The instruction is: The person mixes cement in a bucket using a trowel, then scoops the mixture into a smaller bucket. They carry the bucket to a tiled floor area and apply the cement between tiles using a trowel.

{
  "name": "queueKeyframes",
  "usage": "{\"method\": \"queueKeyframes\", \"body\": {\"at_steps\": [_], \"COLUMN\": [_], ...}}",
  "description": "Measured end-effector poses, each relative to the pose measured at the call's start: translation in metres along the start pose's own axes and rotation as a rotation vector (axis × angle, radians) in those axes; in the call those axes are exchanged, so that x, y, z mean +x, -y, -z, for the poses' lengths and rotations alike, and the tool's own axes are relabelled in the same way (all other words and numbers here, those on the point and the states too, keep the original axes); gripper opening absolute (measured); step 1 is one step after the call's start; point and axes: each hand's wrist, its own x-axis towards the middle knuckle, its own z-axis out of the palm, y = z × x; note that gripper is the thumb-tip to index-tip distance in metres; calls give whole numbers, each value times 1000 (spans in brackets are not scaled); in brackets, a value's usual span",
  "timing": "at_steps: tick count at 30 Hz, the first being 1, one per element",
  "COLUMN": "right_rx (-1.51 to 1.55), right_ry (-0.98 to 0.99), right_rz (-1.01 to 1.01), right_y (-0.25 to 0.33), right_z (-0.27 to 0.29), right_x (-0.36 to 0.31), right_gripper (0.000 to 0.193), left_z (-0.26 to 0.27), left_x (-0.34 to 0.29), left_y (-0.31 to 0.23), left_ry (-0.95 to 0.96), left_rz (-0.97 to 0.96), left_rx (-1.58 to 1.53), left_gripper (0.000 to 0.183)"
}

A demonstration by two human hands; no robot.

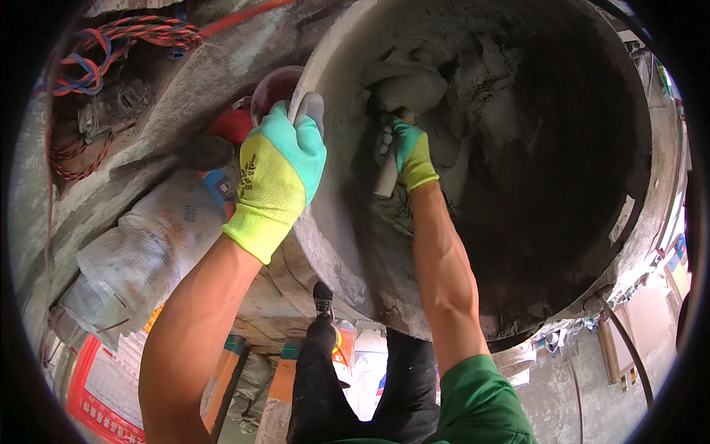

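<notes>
A big round grey drum point(336, 251), crusted with dried cement, fills the centre and right, its open mouth facing me. Wet grey mortar point(488, 89) lies in lumps and smears inside it. My left hand point(285, 155), in a yellow and turquoise glove, is closed over the drum's left rim. Inside the drum, my right hand point(409, 148) in a matching glove is wrapped round the pale, round handle of what looks like a trowel point(386, 180). The tool's blade cannot be told apart from the mortar around it.
Left of the drum lie a white sack point(151, 240), a red bucket point(275, 92) and a coil of red and black rope point(140, 31). A red-framed board point(103, 385) stands lower left. A dark cable point(629, 348) hangs at the right. My legs are below the drum.
</notes>
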Motion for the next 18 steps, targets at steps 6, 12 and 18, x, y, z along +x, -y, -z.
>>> {"method": "queueKeyframes", "body": {"at_steps": [6, 12, 18], "right_rx": [-154, -351, -416], "right_ry": [-23, -175, -185], "right_rz": [72, 188, 252], "right_y": [25, 36, 82], "right_z": [1, -4, -10], "right_x": [-44, -70, -122], "right_gripper": [15, 18, 19], "left_z": [-5, -8, -11], "left_x": [2, 4, 7], "left_y": [3, 8, 6], "left_ry": [-40, -81, -97], "left_rz": [-10, -88, -94], "left_rx": [21, 30, 54], "left_gripper": [30, 37, 44]}}
